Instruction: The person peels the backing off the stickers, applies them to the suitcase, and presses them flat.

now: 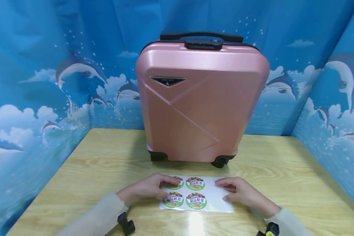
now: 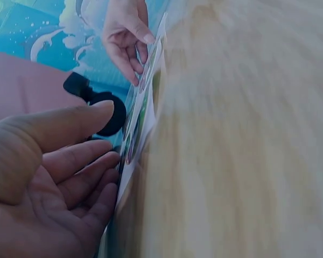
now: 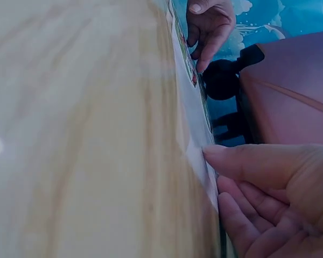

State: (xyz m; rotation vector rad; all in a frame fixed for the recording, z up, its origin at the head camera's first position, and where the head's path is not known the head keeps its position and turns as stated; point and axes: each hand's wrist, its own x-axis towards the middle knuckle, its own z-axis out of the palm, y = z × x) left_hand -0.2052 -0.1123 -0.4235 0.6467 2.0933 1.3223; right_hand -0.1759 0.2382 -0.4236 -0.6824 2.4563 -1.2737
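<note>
A white sheet with several round fruit-label stickers (image 1: 195, 200) lies on the table, the stickers on its left and middle and a bare white stretch on its right. Over the left end, my left hand (image 1: 148, 188) has its fingers loosely bent, covering parts of two stickers. In the left wrist view the left thumb (image 2: 70, 126) stands away from the other fingers, with nothing between them. My right hand (image 1: 243, 193) rests at the sheet's right end, thumb and fingers spread apart. In the right wrist view its thumb (image 3: 258, 161) touches the sheet (image 3: 191, 121).
A pink hard-shell suitcase (image 1: 200, 108) with a black handle (image 1: 202, 36) stands upright behind the sheet, its wheels (image 1: 220, 162) on the wood-grain table (image 1: 106, 157). Blue dolphin-print curtains (image 1: 112, 39) enclose the back and sides. A black device (image 1: 126, 224) sits on the left wrist.
</note>
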